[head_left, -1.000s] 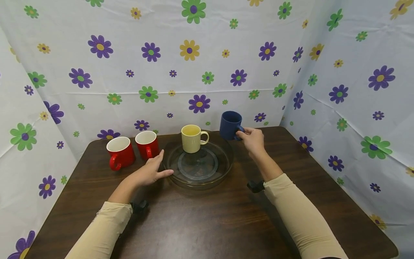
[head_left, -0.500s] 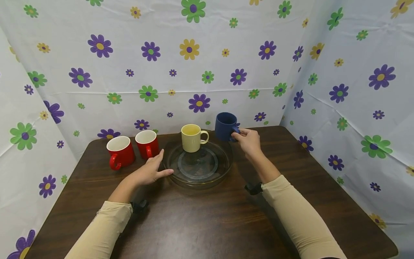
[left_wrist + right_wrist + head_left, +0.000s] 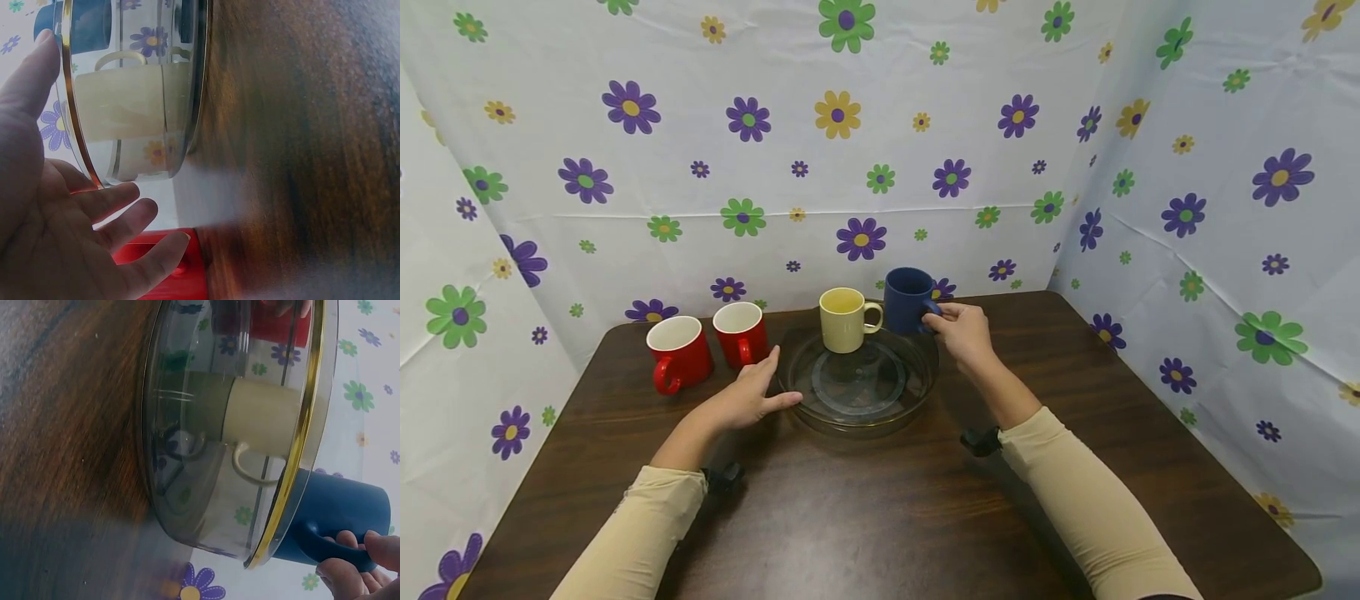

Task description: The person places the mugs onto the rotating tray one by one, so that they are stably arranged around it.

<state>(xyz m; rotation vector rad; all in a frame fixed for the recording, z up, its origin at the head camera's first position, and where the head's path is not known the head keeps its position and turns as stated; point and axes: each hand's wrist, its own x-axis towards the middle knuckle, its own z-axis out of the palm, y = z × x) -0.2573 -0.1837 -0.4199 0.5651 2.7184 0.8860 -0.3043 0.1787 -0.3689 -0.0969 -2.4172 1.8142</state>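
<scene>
By its handle, my right hand (image 3: 964, 333) grips a dark blue mug (image 3: 906, 302), held upright at the back right rim of a round clear glass dish (image 3: 859, 421). The right wrist view shows the fingers curled round the handle of the blue mug (image 3: 344, 509). Inside the dish, towards its back, stands a yellow mug (image 3: 842, 325) with its handle to the right. My left hand (image 3: 745, 400) is at the dish's left side, thumb and fingers spread. In the left wrist view, the fingers of the left hand (image 3: 75, 206) lie at the gold-tinted rim.
Two red mugs with white insides, one further left (image 3: 681, 354) and one nearer the dish (image 3: 742, 335), stand on the dark wooden table (image 3: 865, 517). A white flowered curtain (image 3: 880, 142) hangs behind and at both sides.
My right hand has carried the blue mug left and slightly down, from right of the dish to over its back right rim beside the yellow mug. The left hand stays in place.
</scene>
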